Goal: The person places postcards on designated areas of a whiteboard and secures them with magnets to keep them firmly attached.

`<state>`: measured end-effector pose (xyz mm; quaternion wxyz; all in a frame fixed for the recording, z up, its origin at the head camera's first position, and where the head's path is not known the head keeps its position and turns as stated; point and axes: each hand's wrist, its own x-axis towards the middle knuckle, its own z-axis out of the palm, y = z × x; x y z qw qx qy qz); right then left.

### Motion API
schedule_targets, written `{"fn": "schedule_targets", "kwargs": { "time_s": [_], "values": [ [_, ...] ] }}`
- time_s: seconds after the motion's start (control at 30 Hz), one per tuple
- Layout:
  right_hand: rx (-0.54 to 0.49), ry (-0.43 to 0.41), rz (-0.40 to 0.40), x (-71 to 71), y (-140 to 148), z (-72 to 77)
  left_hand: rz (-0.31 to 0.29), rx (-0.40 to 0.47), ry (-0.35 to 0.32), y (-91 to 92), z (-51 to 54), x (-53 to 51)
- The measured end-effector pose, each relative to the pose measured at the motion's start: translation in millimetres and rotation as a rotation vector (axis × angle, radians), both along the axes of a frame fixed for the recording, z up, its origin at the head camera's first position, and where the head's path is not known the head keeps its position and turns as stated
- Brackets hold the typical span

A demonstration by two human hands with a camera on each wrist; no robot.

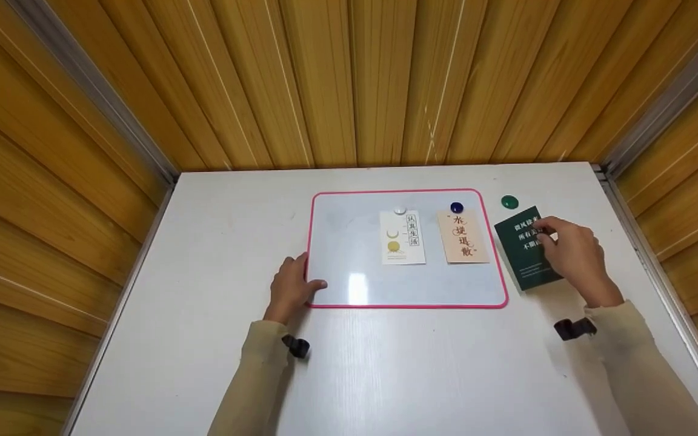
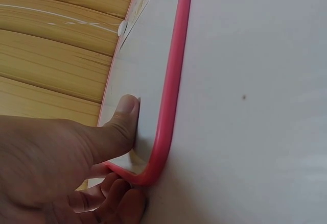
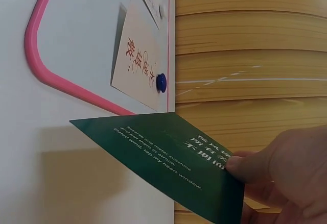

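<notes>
Whiteboard (image 1: 349, 242) at the centre of our clock, glossy and rectangular with a pink rim (image 1: 409, 307), lying on the white worktop (image 1: 203, 242). Left hand (image 1: 289, 287) grips its corner at eight o'clock, thumb over the top, fingers at the outer edge, apparently steadying it! Out at three, the right hand (image 1: 576, 254) pinches a dark green rectangular card (image 1: 523, 263) by its far edge, tilted and off the worktop; that edge hold probably keeps most of the printed face uncovered. Near the centre lies a white card with black characters (image 1: 402, 245), a round white magnet (image 1: 400, 211) at its twelve. Toward two, a peach card with red-brown characters (image 1: 464, 239) sits under a round dark blue magnet (image 1: 457, 208), presumably pinned only there: its lower end stands off the board. Edges now: the green card is just beside the rim, and a round green magnet (image 1: 509, 202) sits outside at two, so it's tight there. Room opens toward nine on the board, and wide worktop at six.
</notes>
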<state>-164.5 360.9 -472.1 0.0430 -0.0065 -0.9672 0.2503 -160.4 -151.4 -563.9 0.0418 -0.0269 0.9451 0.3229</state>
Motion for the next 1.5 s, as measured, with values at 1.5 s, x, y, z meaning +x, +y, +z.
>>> {"fn": "schedule_targets", "kwargs": {
  "time_s": [1.5],
  "values": [
    [-0.132, 0.073, 0.086, -30.8, -92.2, 15.6, 0.011, -0.006, 0.009, 1.2, -1.9, -0.1]
  ]
}}
